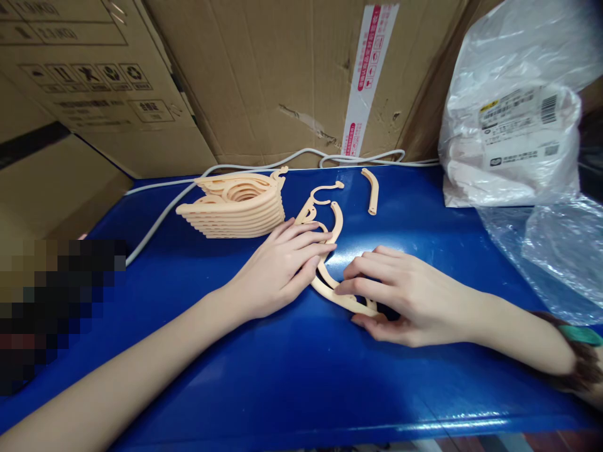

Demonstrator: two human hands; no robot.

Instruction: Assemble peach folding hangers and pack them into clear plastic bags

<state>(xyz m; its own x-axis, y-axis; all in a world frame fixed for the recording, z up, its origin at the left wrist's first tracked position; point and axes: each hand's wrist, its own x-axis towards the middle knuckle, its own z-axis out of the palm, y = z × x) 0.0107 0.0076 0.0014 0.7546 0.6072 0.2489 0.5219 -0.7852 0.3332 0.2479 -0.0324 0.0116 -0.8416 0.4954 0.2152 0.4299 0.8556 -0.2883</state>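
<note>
A cream plastic folding hanger (335, 299) lies on the blue table, its hook toward the back. My left hand (282, 267) rests flat across the hanger's middle, fingers stretched out together and covering part of it. At the hanger's right end, my right hand (400, 292) has its thumb at the near edge and its bent fingers on top, gripping it. A curved cream arm (338, 218) rises past my left fingertips; whether it is joined to the hanger is hidden. Farther back lies a separate curved hanger piece (373, 193).
A neat stack of cream hangers (235, 221) stands left of my left hand. Behind it runs a white cable (264, 167) along large cardboard boxes (282, 75). A clear plastic bag (513, 144) with a label sits at the back right, its film spreading over the blue table (282, 383).
</note>
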